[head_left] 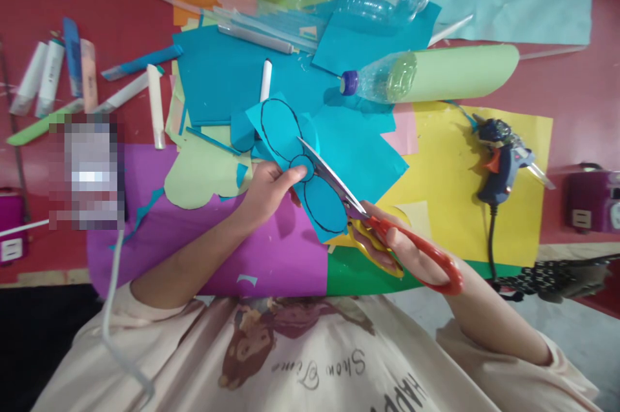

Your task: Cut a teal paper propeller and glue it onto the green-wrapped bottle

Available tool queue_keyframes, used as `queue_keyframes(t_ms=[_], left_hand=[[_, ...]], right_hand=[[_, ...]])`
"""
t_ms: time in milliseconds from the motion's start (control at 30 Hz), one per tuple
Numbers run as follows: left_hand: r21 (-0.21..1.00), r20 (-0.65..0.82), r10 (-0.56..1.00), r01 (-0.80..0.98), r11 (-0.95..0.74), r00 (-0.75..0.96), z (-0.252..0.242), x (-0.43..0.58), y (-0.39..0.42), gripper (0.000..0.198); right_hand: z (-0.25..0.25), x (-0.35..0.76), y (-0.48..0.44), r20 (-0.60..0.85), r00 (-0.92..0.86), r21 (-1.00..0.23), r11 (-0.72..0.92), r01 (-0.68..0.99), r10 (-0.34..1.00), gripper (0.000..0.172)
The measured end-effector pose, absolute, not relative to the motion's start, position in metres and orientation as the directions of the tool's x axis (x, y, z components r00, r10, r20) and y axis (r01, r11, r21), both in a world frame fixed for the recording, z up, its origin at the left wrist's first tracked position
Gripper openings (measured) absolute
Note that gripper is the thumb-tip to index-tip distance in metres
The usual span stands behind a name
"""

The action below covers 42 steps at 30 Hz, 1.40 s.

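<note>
My left hand [271, 187] pinches a blue paper sheet [285, 141] that bears a black drawn outline of rounded lobes. Thumb and fingers are closed on its middle. My right hand [392, 241] is wrapped round the orange and yellow handles of a pair of scissors [368, 215]. The scissor blades are parted and lie across the blue paper along the drawn line. Both hands hover above purple [271, 257], green and yellow paper sheets [450, 173] on the red table.
A blue glue gun [501, 163] with a black cord lies on the yellow sheet at right. A plastic bottle [382, 76] and a rolled green sheet [465, 70] lie behind. Markers [53, 73] are scattered at left; blue paper scraps and clear bottles pile up at the back.
</note>
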<state>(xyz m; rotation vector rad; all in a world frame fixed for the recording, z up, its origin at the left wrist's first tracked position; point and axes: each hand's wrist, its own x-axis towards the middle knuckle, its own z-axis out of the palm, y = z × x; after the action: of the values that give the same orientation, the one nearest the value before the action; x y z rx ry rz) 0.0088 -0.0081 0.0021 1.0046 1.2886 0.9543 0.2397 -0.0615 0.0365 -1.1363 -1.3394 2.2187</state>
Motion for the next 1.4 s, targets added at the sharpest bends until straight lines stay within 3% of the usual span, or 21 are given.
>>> queue_keyframes(t_ms=[133, 500, 1000, 1400], left_hand=[[0.955, -0.296, 0.955, 0.031, 0.295, 0.023, 0.003, 0.009, -0.008, 0.052], [0.956, -0.289, 0.957, 0.058, 0.287, 0.028, 0.001, 0.008, -0.008, 0.052], [0.951, -0.311, 0.949, 0.010, 0.310, 0.047, -0.007, 0.003, -0.009, 0.053], [0.926, -0.377, 0.925, -0.001, 0.377, 0.038, -0.005, 0.002, -0.007, 0.041]], right_hand=[[0.038, 0.240, -0.060, -0.463, -0.637, -0.819, -0.572, 0.042, 0.616, 0.060], [0.036, 0.242, -0.059, -0.433, -0.667, -0.827, -0.562, 0.026, 0.606, 0.057], [0.037, 0.248, -0.057, -0.468, -0.639, -0.854, -0.499, 0.149, 0.610, 0.066], [0.033, 0.260, -0.059, -0.517, -0.637, -0.825, -0.531, 0.193, 0.572, 0.071]])
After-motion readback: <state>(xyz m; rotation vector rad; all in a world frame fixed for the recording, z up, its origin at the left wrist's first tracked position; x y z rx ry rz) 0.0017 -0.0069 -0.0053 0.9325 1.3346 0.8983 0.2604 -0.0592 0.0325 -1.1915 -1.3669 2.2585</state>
